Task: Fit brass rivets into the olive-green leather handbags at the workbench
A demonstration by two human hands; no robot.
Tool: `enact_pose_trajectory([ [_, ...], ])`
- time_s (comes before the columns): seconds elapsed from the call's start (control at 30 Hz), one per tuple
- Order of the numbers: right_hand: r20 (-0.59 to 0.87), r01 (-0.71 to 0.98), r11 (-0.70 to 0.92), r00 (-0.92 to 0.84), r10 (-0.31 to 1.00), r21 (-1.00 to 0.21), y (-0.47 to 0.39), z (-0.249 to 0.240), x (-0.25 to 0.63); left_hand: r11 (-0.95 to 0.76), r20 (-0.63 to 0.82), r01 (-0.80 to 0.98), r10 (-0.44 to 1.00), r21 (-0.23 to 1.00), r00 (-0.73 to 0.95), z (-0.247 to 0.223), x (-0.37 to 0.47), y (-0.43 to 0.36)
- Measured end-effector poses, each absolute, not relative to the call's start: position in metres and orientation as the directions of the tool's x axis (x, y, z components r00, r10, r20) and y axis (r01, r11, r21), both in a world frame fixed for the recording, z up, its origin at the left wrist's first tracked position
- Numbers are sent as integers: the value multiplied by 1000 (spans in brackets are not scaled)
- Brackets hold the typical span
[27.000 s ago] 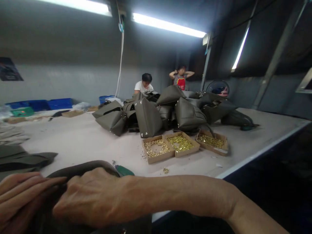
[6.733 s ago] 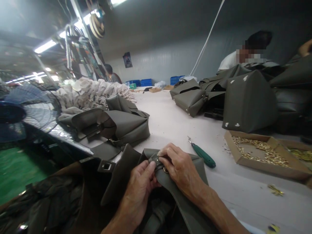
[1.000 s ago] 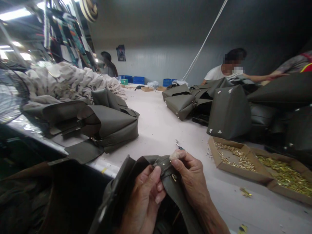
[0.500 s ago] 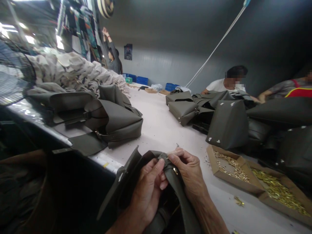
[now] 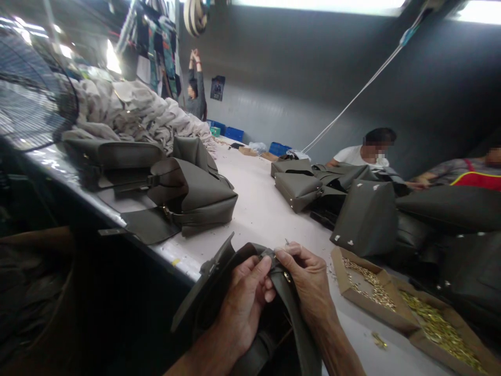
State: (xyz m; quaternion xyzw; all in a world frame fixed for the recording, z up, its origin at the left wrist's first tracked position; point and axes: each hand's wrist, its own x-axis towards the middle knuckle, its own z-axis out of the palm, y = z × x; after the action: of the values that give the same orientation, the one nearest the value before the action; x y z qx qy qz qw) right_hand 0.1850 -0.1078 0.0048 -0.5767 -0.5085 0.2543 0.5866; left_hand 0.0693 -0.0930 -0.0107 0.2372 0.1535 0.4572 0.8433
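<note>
- Olive-grey handbag (image 5: 205, 284) is held open between both hands, at the near edge of the surface (image 5: 254, 201).
- Left hand (image 5: 240, 300): handbag's upper rim is pinched between thumb and curled fingers.
- Right hand (image 5: 311, 279): same rim is pinched by thumb and index finger, just beside left fingertips. Whether a small part is also gripped cannot be told.
- Gold-coloured fitting (image 5: 287, 277) is seen on the handbag strap, right below right thumb.
- Thin metal tip (image 5: 287, 242) is seen just beyond right hand; rest is hidden.
- Cardboard tray of small gold studs (image 5: 340, 277) is placed to the right of right hand, second tray of yellow-gold pieces (image 5: 430, 342) adjoining it, farther right.
- Few loose gold pieces (image 5: 379, 341) are scattered between right forearm and second tray.
- Grey bags (image 5: 209, 196) are grouped beyond and left of left hand; larger bag pile (image 5: 366, 214) is heaped beyond right hand.
- Pale fabric heap (image 5: 136, 104) is piled behind left group.
- Person in white shirt (image 5: 352, 155) is seen behind larger pile.
</note>
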Motion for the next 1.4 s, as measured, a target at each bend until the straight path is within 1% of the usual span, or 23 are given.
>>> enact_pose_trajectory([
  [0.2, 358, 381, 234, 295, 886, -894, -108, 10, 188, 455, -31, -697, 848, 555, 529, -13, 69, -89],
  [0.4, 345, 488, 236, 145, 927, -840, -113, 23, 194, 442, -43, -645, 843, 624, 536, -14, 70, -88],
  [0.53, 352, 575, 197, 172, 920, -794, -116, 28, 193, 430, -43, -618, 841, 658, 540, -14, 71, -88],
  [0.67, 363, 606, 202, 154, 919, -770, -115, 31, 191, 420, -37, -611, 842, 671, 538, -15, 71, -89],
  [0.77, 354, 580, 221, 126, 927, -784, -113, 30, 193, 423, -22, -608, 832, 671, 554, -14, 72, -89],
  [0.93, 309, 531, 149, 227, 924, -834, -113, 23, 196, 426, -48, -592, 837, 684, 545, -15, 74, -90],
  [1.03, 286, 505, 125, 255, 924, -854, -113, 20, 198, 424, -52, -596, 841, 682, 539, -15, 74, -90],
  [1.27, 287, 372, 211, 162, 944, -904, -117, 19, 205, 420, -48, -587, 838, 692, 543, -12, 74, -90],
  [1.4, 275, 342, 211, 148, 950, -916, -119, 19, 204, 421, -57, -589, 842, 690, 536, -10, 75, -91],
])
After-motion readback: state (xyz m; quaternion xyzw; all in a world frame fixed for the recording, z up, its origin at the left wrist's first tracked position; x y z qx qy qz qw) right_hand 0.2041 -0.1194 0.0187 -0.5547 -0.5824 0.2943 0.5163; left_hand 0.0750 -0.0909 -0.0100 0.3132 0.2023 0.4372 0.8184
